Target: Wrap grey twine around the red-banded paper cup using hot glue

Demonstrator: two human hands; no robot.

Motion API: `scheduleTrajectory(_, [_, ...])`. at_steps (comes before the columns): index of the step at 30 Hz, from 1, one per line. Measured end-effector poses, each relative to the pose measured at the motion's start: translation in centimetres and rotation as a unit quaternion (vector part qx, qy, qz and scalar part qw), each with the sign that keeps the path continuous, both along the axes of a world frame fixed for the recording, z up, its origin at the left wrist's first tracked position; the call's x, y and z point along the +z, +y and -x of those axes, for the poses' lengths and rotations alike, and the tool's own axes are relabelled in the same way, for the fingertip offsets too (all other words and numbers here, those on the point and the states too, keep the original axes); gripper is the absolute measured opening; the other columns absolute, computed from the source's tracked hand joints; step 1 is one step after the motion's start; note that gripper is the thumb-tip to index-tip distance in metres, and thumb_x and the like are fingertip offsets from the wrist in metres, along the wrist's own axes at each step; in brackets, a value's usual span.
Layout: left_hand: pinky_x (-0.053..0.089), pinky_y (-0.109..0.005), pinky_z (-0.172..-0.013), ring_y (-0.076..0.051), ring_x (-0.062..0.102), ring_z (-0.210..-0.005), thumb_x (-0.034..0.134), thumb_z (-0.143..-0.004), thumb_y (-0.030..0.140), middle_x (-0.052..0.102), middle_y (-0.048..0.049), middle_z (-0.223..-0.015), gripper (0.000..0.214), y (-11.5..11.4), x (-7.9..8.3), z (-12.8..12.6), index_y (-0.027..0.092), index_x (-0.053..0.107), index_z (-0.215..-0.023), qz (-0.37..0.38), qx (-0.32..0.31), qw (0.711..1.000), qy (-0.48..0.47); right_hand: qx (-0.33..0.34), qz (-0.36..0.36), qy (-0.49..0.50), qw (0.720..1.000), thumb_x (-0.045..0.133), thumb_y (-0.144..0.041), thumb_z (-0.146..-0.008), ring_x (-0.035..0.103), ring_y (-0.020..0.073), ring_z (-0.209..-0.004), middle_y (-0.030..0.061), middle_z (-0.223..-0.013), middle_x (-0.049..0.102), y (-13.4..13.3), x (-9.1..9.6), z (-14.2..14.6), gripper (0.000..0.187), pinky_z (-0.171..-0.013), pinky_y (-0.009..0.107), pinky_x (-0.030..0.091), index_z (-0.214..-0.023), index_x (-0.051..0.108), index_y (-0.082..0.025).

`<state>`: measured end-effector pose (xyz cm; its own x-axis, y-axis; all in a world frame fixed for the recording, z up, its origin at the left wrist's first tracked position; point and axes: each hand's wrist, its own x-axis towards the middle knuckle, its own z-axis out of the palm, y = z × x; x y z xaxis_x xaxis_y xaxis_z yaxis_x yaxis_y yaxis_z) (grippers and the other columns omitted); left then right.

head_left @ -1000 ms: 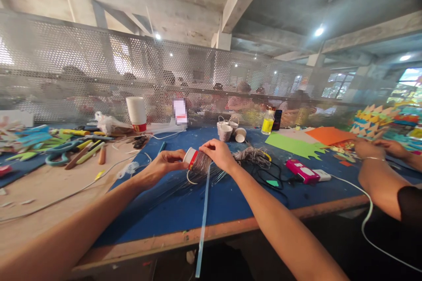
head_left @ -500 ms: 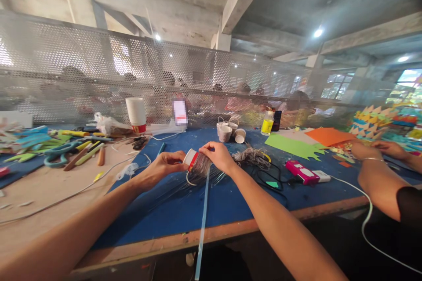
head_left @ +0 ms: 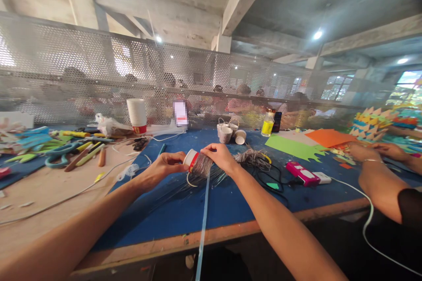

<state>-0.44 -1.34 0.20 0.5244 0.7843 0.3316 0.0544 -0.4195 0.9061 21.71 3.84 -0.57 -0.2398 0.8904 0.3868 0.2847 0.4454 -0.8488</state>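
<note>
A paper cup (head_left: 191, 161) with a white and red end lies tilted on its side between my hands, its other part wrapped in grey-brown yarn. My left hand (head_left: 169, 164) pinches the white end. On the wrapped part, my right hand (head_left: 219, 156) is closed with fingertips pressed to the yarn. A thin white loop (head_left: 191, 181) hangs below the cup. Under it, a pale blue strip (head_left: 203, 224) runs down over the table edge. To the right lies a loose bundle of grey yarn (head_left: 252, 159). Small wrapped cups (head_left: 226, 133) with loop handles stand farther back.
A stack of paper cups (head_left: 137, 116), a bottle with a yellow label (head_left: 267, 124), and scissors (head_left: 61, 153) lie around the blue mat (head_left: 145, 224). A pink device (head_left: 302, 173) trails a white cable. At right, another person's hands (head_left: 365, 153) work beside green paper (head_left: 293, 147).
Both hands keep nearly the same hold on the cup. The whole view has shifted very slightly; nothing else visibly differs.
</note>
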Motion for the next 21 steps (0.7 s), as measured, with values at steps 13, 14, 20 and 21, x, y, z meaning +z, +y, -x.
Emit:
scheduleTrajectory(13, [0.043,-0.032,-0.085,-0.02,0.059,-0.087,0.071,-0.079,0.026,0.071,-0.005,-0.089,0.01,-0.04,0.05,-0.01,0.018,0.075,-0.081,0.034,0.015,0.999,-0.04,0.045,0.132,0.123,0.983,0.077,-0.047,-0.065,0.049,0.0089,-0.053,0.0001,-0.064,0.064,0.13,-0.23,0.0,0.037,-0.051,0.022,0.037,-0.078,0.07,-0.013])
scheduleTrajectory(14, [0.043,-0.032,-0.086,-0.02,0.059,-0.087,0.071,-0.078,0.026,0.071,-0.0052,-0.089,0.01,-0.1,0.12,-0.04,0.018,0.075,-0.082,0.04,0.014,0.998,-0.047,0.046,0.141,0.132,0.98,0.078,-0.047,-0.064,0.048,0.0087,-0.052,-0.0003,-0.063,0.063,0.08,-0.19,0.02,0.038,-0.051,0.022,0.037,-0.077,0.07,-0.013])
scheduleTrajectory(20, [0.045,-0.032,-0.085,-0.018,0.061,-0.085,0.072,-0.077,0.024,0.073,-0.0061,-0.089,0.012,-0.25,0.27,-0.08,0.018,0.076,-0.087,0.079,0.011,0.993,-0.092,0.053,0.184,0.174,0.966,0.079,-0.047,-0.062,0.052,0.0088,-0.052,-0.0009,-0.061,0.062,-0.43,0.06,0.2,0.038,-0.053,0.022,0.044,-0.075,0.068,-0.013])
scheduleTrajectory(21, [0.045,-0.031,-0.085,-0.018,0.061,-0.084,0.073,-0.077,0.024,0.073,-0.006,-0.089,0.011,-0.24,0.27,-0.08,0.018,0.076,-0.086,0.083,0.012,0.992,-0.097,0.055,0.189,0.179,0.964,0.079,-0.047,-0.062,0.052,0.0087,-0.052,-0.0011,-0.06,0.062,-0.48,0.05,0.19,0.038,-0.053,0.022,0.044,-0.075,0.068,-0.013])
